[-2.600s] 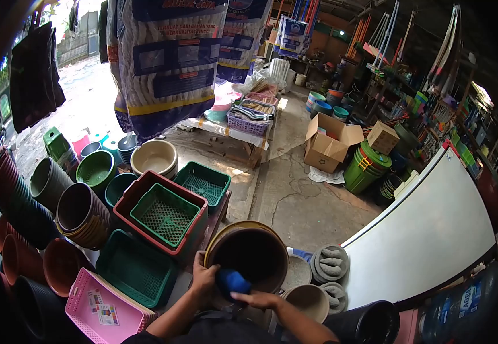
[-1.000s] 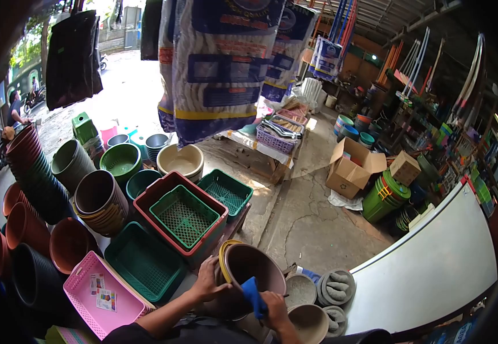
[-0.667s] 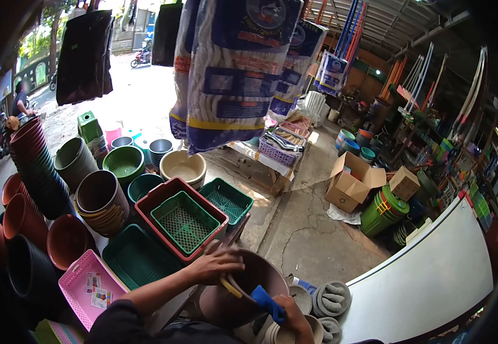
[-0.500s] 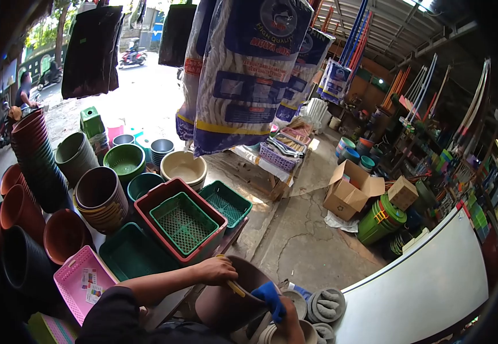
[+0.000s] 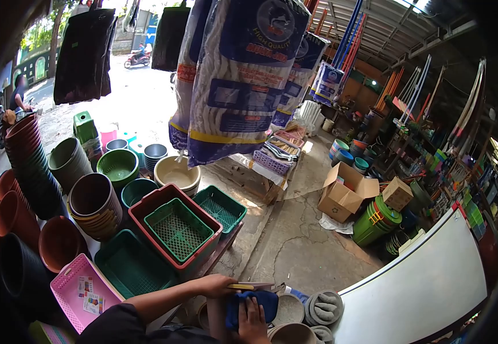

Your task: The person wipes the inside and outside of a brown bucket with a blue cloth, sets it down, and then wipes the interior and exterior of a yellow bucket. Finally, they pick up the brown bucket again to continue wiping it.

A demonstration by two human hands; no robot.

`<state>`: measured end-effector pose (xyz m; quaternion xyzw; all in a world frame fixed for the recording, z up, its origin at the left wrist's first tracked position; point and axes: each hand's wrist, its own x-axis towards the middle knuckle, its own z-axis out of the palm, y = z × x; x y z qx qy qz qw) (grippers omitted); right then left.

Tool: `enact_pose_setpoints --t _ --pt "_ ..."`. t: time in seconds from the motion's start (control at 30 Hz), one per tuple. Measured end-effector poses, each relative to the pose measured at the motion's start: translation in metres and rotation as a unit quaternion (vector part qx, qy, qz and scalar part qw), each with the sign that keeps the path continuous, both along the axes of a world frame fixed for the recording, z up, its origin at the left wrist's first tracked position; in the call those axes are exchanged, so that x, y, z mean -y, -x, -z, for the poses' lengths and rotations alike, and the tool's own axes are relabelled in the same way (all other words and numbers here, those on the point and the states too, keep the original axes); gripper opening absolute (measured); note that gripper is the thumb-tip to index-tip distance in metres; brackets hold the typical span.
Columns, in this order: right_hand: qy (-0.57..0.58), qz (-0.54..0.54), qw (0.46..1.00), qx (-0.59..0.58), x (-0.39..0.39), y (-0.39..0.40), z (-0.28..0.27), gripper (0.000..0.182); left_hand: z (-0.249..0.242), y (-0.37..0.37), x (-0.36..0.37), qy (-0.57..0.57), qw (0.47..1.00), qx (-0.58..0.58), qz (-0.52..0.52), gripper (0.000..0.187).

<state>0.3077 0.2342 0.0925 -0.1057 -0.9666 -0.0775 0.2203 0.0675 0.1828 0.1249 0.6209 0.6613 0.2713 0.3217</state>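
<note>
A brown bucket (image 5: 217, 319) is tilted in front of me, its rim seen nearly edge-on. My left hand (image 5: 219, 285) is closed on that rim, beside a yellow strip (image 5: 241, 286) that looks like the bucket's handle. A blue cloth (image 5: 267, 304) lies against the bucket's outer side. My right hand (image 5: 252, 319) presses the cloth there, fingers laid over it. The bucket's inside and lower part are hidden.
Nested baskets in a red tub (image 5: 140, 217), a dark green tray (image 5: 124, 265) and a pink basket (image 5: 68, 286) stand left. Grey rolled bundles (image 5: 323, 308) and a white panel (image 5: 415, 275) are right. Packaged mop heads (image 5: 240, 86) hang ahead. A cardboard box (image 5: 338, 198) sits on the floor.
The bucket has turned, so its opening no longer faces me. My right hand has moved left with the blue cloth, from the rim onto the outer side. The view has shifted slightly.
</note>
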Motion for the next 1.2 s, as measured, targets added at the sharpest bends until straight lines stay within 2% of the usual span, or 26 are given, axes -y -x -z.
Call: enact_pose_setpoints --t 0.03,0.1,0.17,0.2,0.3,0.37,0.43,0.47,0.5,0.53,0.6,0.63,0.7,0.73,0.77,0.8,0.83,0.9,0.97,1.0,1.03,1.07,1.1,1.13,1.17,1.2 --pt "0.0 -0.002 1.0 0.001 -0.003 0.004 -0.002 0.062 0.0 -0.002 0.001 -0.022 0.999 0.027 0.015 0.029" --pt "0.157 -0.035 0.987 0.007 -0.017 0.016 -0.007 0.081 -0.004 -0.004 -0.003 -0.01 0.999 0.025 0.022 0.032" --pt "0.15 -0.047 0.988 0.005 -0.037 0.021 -0.006 0.086 -0.031 -0.004 0.001 -0.052 0.998 0.037 -0.004 0.035" --pt "0.141 -0.055 0.989 0.002 -0.05 0.023 -0.008 0.091 -0.025 -0.002 -0.002 -0.089 0.995 0.034 -0.014 0.036" --pt "0.151 -0.076 0.985 -0.038 -0.08 0.027 -0.022 0.093 -0.084 0.002 0.007 -0.05 0.997 0.058 -0.029 0.041" --pt "0.184 -0.07 0.977 -0.076 -0.093 0.032 -0.056 0.087 -0.09 0.011 0.014 -0.081 0.994 0.071 -0.03 0.039" --pt "0.475 -0.07 0.869 -0.119 -0.12 0.032 -0.078 0.078 -0.103 0.016 0.026 -0.13 0.979 0.154 -0.026 0.025" --pt "0.676 -0.042 0.733 -0.061 -0.153 0.022 -0.062 0.076 -0.09 0.02 0.026 -0.198 0.961 0.194 -0.018 0.028" --pt "0.825 0.039 0.563 -0.033 -0.184 0.013 -0.05 0.074 -0.088 0.021 0.027 -0.204 0.961 0.187 -0.017 0.028" --pt "0.883 0.067 0.464 -0.028 -0.188 0.007 -0.054 0.074 -0.088 0.021 0.03 -0.192 0.936 0.286 -0.068 0.035" --pt "0.915 0.037 0.391 -0.092 -0.186 0.001 -0.058 0.072 -0.101 0.019 0.036 -0.159 0.873 0.436 -0.149 0.045" --pt "0.917 0.013 0.376 -0.134 -0.18 0.002 -0.056 0.072 -0.097 0.02 0.03 -0.163 0.873 0.434 -0.15 0.045" --pt "0.887 -0.027 0.39 -0.244 -0.156 0.017 -0.047 0.071 -0.073 0.015 0.02 -0.201 0.75 0.565 -0.279 0.044" --pt "0.859 -0.034 0.407 -0.308 -0.14 0.029 -0.04 0.07 -0.066 0.01 0.017 -0.205 0.72 0.595 -0.293 0.048" --pt "0.818 -0.03 0.437 -0.373 -0.123 0.043 -0.03 0.07 -0.056 0.004 0.013 -0.198 0.723 0.594 -0.293 0.048" --pt "0.766 -0.018 0.483 -0.423 -0.108 0.056 -0.02 0.069 -0.046 -0.002 0.01 -0.194 0.65 0.678 -0.285 0.05" --pt "0.693 0.001 0.558 -0.456 -0.095 0.066 -0.006 0.069 -0.036 -0.008 0.007 -0.186 0.569 0.752 -0.275 0.053" --pt "0.491 0.04 0.752 -0.437 -0.067 0.077 0.028 0.068 -0.029 -0.017 0.0 -0.183 0.566 0.759 -0.266 0.057" --pt "0.291 -0.006 0.896 -0.335 -0.045 0.078 0.029 0.067 -0.034 -0.025 -0.004 -0.227 0.555 0.761 -0.248 0.058" --pt "0.233 -0.035 0.928 -0.289 -0.039 0.082 0.016 0.066 -0.031 -0.026 -0.008 -0.217 0.564 0.75 -0.268 0.056" --pt "0.198 -0.061 0.958 -0.198 -0.028 0.083 -0.024 0.067 -0.027 -0.028 -0.008 -0.209 0.565 0.753 -0.266 0.056" --pt "0.199 -0.053 0.959 -0.197 -0.03 0.084 -0.034 0.067 -0.023 -0.03 -0.007 -0.163 0.636 0.686 -0.314 0.055" --pt "0.169 -0.058 0.979 -0.098 -0.032 0.084 -0.041 0.07 -0.019 -0.034 -0.005 -0.116 0.699 0.609 -0.355 0.054" --pt "0.137 -0.064 0.988 0.0 -0.034 0.084 -0.049 0.074 -0.018 -0.04 -0.002 -0.125 0.722 0.588 -0.343 0.05" --pt "0.136 -0.058 0.989 -0.002 -0.041 0.087 -0.062 0.074 -0.015 -0.043 0.001 -0.123 0.724 0.588 -0.338 0.05" --pt "0.127 -0.065 0.989 0.04 -0.05 0.087 -0.079 0.077 -0.012 -0.043 0.005 -0.116 0.769 0.552 -0.301 0.046"
